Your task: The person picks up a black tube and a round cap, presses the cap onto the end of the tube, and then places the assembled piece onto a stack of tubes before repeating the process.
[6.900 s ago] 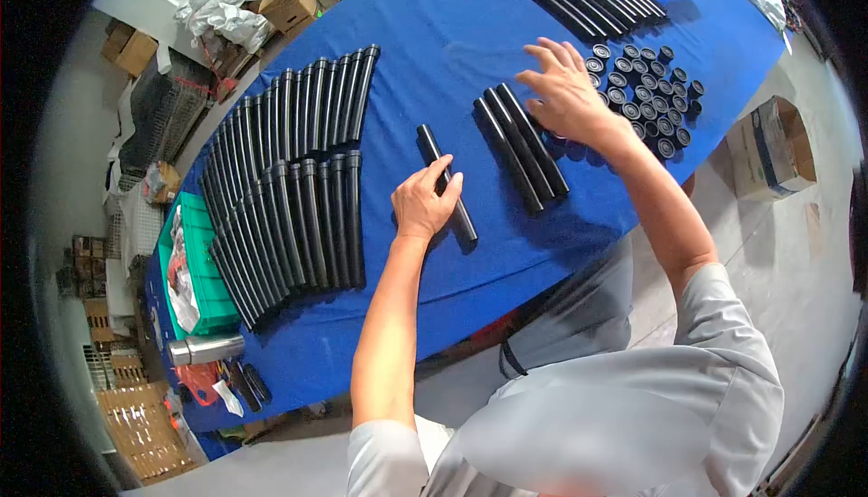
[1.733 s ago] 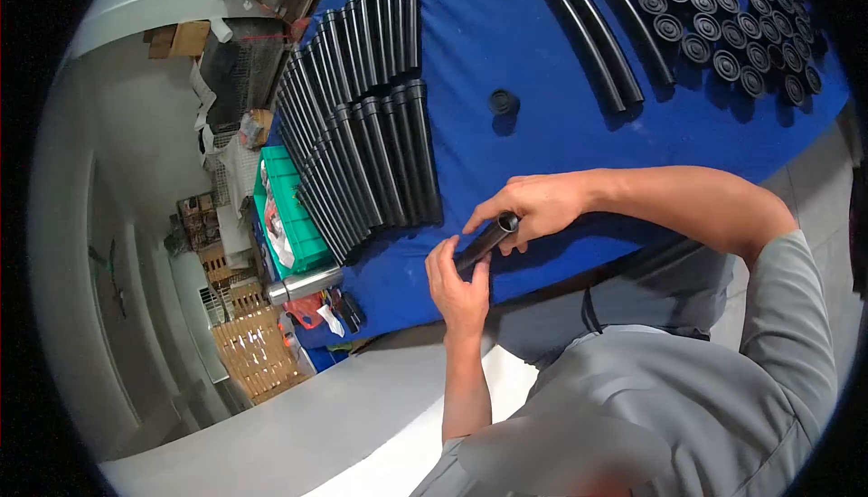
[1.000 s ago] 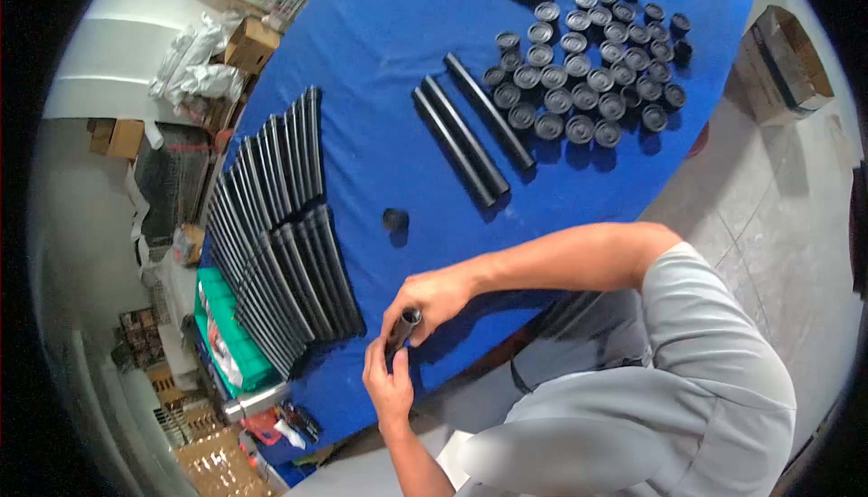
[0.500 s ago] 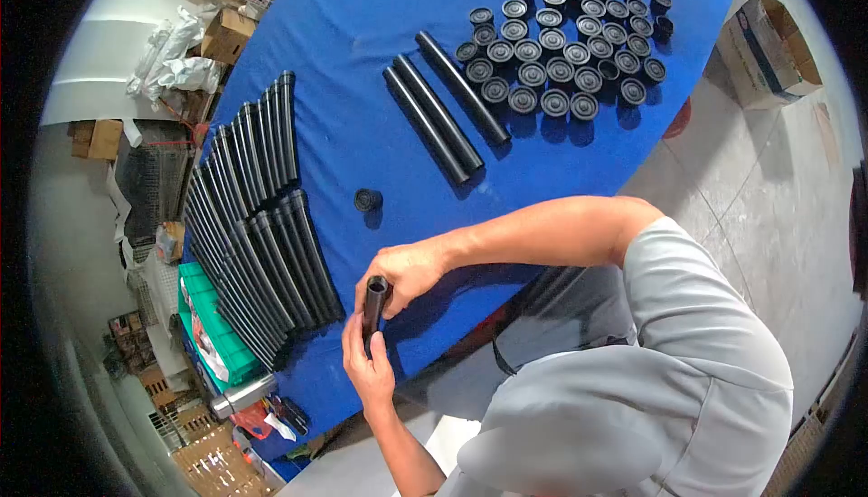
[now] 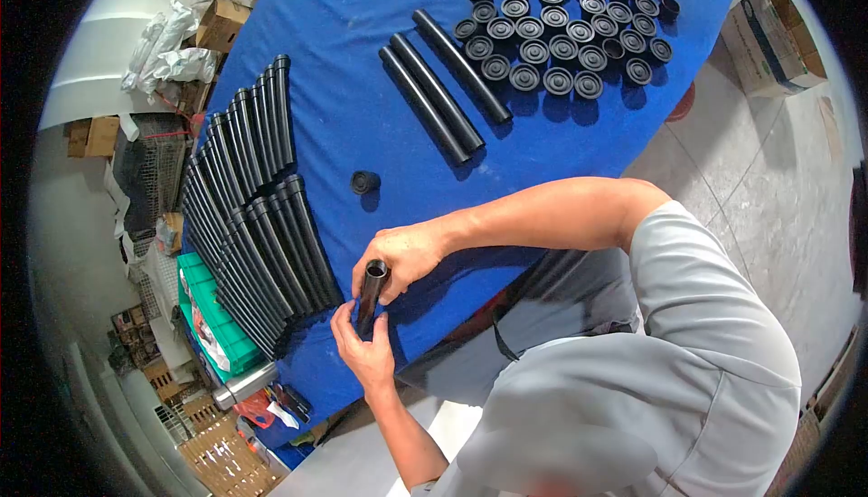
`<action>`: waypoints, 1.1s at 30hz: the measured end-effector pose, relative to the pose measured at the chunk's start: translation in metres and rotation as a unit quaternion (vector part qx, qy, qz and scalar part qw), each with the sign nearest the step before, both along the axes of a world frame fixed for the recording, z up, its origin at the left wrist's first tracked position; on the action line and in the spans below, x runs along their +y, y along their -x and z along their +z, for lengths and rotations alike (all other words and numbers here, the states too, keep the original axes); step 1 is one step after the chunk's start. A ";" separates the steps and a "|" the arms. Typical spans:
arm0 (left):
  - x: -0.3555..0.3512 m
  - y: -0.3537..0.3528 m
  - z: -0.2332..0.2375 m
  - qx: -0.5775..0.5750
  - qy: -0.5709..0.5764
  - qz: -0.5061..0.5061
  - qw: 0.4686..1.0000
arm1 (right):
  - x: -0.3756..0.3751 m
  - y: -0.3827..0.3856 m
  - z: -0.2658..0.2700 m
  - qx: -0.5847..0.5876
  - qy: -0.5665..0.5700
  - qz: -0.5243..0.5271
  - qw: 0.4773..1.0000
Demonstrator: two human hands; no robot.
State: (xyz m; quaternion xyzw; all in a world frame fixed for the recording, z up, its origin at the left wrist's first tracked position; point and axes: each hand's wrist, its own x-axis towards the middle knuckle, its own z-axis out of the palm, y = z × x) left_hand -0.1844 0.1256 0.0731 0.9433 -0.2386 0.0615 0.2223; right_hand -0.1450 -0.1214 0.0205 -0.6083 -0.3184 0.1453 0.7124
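Note:
A short-looking black tube (image 5: pixel 368 302) stands on end over the table's front edge, its open mouth facing the camera. My right hand (image 5: pixel 403 260) curls around the upper part of it. Lower down, my left hand (image 5: pixel 366 352) holds the same tube between thumb and fingers; its lower end is hidden there. One loose black cap (image 5: pixel 364 182) lies on the blue cloth just beyond my right hand. Farther off lie three black tubes (image 5: pixel 432 99), two of them side by side.
Black tubes with collared ends (image 5: pixel 271 253) lie in two rows at the left. Many round black caps (image 5: pixel 561 45) cluster at the far right of the blue tablecloth (image 5: pixel 334 9). A green bin (image 5: pixel 231 339) sits at the left edge. A cardboard box (image 5: pixel 773 40) stands on the floor.
The view has shifted slightly, so the table's things appear higher. Both hands keep hold of the tube; the left hand's fingers sit a little lower and more spread on it.

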 end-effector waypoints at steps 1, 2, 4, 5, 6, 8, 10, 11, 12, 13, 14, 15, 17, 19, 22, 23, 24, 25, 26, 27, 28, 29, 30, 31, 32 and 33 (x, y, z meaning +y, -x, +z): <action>0.003 0.000 -0.001 0.004 -0.007 0.011 1.000 | 0.001 0.000 0.000 0.001 0.003 -0.003 1.000; 0.006 -0.001 0.000 0.036 -0.018 0.021 0.999 | 0.003 -0.001 -0.003 -0.005 -0.002 -0.006 1.000; 0.013 -0.003 0.002 0.099 -0.039 0.039 0.994 | 0.006 -0.001 -0.007 -0.017 -0.011 -0.014 1.000; 0.012 -0.003 0.002 0.104 -0.027 0.025 0.994 | 0.006 -0.002 -0.009 -0.018 -0.007 -0.012 1.000; 0.011 -0.001 0.003 0.108 -0.015 0.010 0.994 | 0.005 -0.002 -0.007 -0.018 -0.004 -0.010 1.000; 0.006 0.002 0.004 0.076 -0.006 -0.020 0.997 | 0.003 -0.001 -0.004 -0.012 0.000 -0.006 1.000; -0.008 0.004 0.007 0.000 -0.009 -0.052 0.999 | 0.000 -0.001 0.000 -0.002 0.000 -0.002 1.000; -0.010 0.003 0.009 0.003 -0.016 -0.036 0.999 | 0.001 -0.001 -0.001 -0.005 0.001 -0.004 1.000; -0.007 0.003 0.008 0.028 -0.027 -0.007 0.999 | 0.002 -0.001 -0.003 -0.007 0.003 -0.007 1.000; 0.000 0.001 0.006 0.054 -0.037 0.021 0.998 | 0.002 -0.002 -0.004 -0.010 0.005 -0.011 1.000; 0.004 0.000 0.004 0.079 -0.047 0.047 0.995 | 0.002 -0.002 -0.004 -0.012 0.007 -0.012 1.000; 0.005 0.000 0.003 0.088 -0.038 0.041 0.995 | 0.002 -0.002 -0.004 -0.013 0.008 -0.013 1.000; 0.008 0.000 0.001 0.105 -0.023 0.028 0.994 | 0.000 -0.001 -0.004 -0.012 0.012 -0.019 1.000; 0.002 0.002 0.001 0.093 -0.014 0.002 0.996 | 0.002 -0.003 -0.005 -0.017 0.009 -0.021 1.000; 0.001 0.001 0.002 0.045 -0.010 -0.042 0.998 | 0.004 -0.005 -0.005 -0.002 0.016 -0.009 1.000; -0.004 0.001 0.005 0.034 -0.025 -0.026 0.999 | 0.002 -0.003 -0.004 -0.012 -0.004 -0.016 1.000; -0.008 0.002 0.007 0.028 -0.037 -0.015 0.999 | 0.000 -0.001 -0.001 -0.019 0.013 -0.020 1.000; -0.006 0.000 0.001 0.029 -0.015 0.022 0.999 | 0.001 0.000 -0.007 -0.031 0.000 -0.044 0.999; -0.001 -0.001 -0.002 0.058 -0.005 0.055 0.997 | 0.007 -0.004 -0.012 -0.052 -0.019 -0.059 0.997; 0.004 -0.003 0.000 0.066 -0.010 0.042 0.997 | 0.009 -0.006 -0.006 -0.035 -0.007 -0.041 0.999; 0.006 -0.004 -0.001 0.077 -0.012 0.027 0.997 | 0.004 -0.004 0.003 -0.015 0.008 -0.025 1.000; 0.006 -0.005 -0.003 0.080 -0.005 0.010 0.997 | -0.004 -0.001 0.005 0.008 0.028 -0.014 0.999; 0.006 -0.005 -0.004 0.085 0.002 -0.007 0.996 | -0.006 0.001 0.001 0.010 0.020 -0.020 1.000; 0.008 -0.005 -0.001 0.086 0.006 -0.020 0.996 | -0.003 -0.001 -0.004 0.007 0.009 -0.022 1.000; 0.008 -0.004 0.002 0.051 0.001 -0.020 0.998 | 0.003 -0.004 -0.006 0.001 -0.005 -0.021 1.000; -0.001 -0.002 0.004 0.019 -0.002 -0.022 1.000 | 0.000 -0.004 -0.001 0.006 0.001 -0.013 1.000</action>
